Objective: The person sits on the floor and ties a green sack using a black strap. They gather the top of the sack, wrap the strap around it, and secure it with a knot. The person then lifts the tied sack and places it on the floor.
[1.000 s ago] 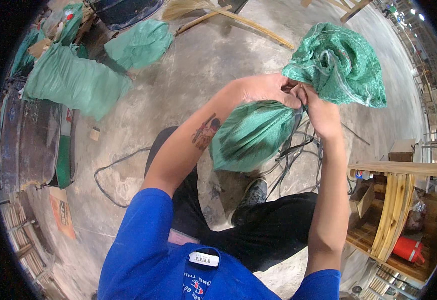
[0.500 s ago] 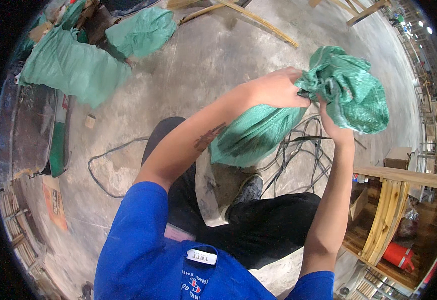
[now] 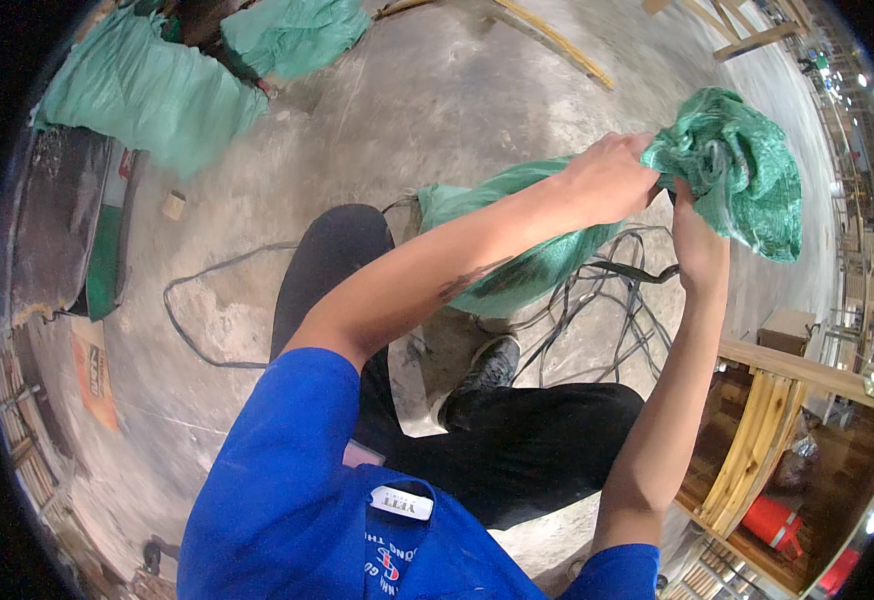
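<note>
A green woven sack (image 3: 532, 275) hangs in front of me over the floor, its body partly behind my left forearm. Its neck is bunched tight, and the crumpled mouth (image 3: 742, 165) flares out to the upper right. My left hand (image 3: 612, 178) is closed at the neck from the left. From below, my right hand (image 3: 702, 235) grips the same neck, its fingers mostly hidden by the folds. A dark strip (image 3: 642, 272) runs up near my right wrist; whether it goes round the neck I cannot tell.
Black cable (image 3: 597, 330) lies in loops below the sack, close to my shoe (image 3: 492, 365). More green sacks (image 3: 152, 100) lie at the far left by a dark metal-sided object (image 3: 52, 235). A wooden cabinet (image 3: 807, 455) holding a red cylinder stands at right. Wooden strips (image 3: 557, 45) lie ahead.
Both hands and the bunched neck have shifted slightly right. The sack's body has swung up behind my left forearm. The view has tilted a little.
</note>
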A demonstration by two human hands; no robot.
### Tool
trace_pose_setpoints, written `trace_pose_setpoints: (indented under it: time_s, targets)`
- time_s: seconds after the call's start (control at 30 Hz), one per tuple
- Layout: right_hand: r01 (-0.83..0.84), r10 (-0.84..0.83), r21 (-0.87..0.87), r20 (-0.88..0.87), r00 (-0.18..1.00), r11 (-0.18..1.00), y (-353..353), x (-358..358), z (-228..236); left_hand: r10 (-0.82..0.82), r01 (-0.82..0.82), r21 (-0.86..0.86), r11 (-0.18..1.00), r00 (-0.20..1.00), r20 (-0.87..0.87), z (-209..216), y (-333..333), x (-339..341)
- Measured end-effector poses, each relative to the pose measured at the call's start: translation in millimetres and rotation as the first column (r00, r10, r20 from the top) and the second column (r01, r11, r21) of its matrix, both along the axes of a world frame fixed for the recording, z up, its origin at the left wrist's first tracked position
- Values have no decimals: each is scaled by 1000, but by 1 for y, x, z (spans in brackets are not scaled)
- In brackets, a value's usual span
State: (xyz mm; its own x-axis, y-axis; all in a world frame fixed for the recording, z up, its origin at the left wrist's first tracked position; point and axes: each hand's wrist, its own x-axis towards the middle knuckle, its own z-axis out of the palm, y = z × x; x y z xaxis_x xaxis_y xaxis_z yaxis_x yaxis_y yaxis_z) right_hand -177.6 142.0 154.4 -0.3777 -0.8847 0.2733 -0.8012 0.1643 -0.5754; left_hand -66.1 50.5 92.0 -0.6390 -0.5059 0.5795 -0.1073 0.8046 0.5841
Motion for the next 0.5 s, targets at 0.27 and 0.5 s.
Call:
trace_pose_setpoints:
  time_s: [0.27, 0.5]
  targets:
    - [120, -123, 30, 133, 984, 992, -13, 3, -6, -175, 167, 543, 823, 984, -37, -3, -8, -13]
    - [202, -183, 1, 425, 886, 979, -12, 1, -3, -43, 751, 644, -145, 646, -762, -3, -19, 2]
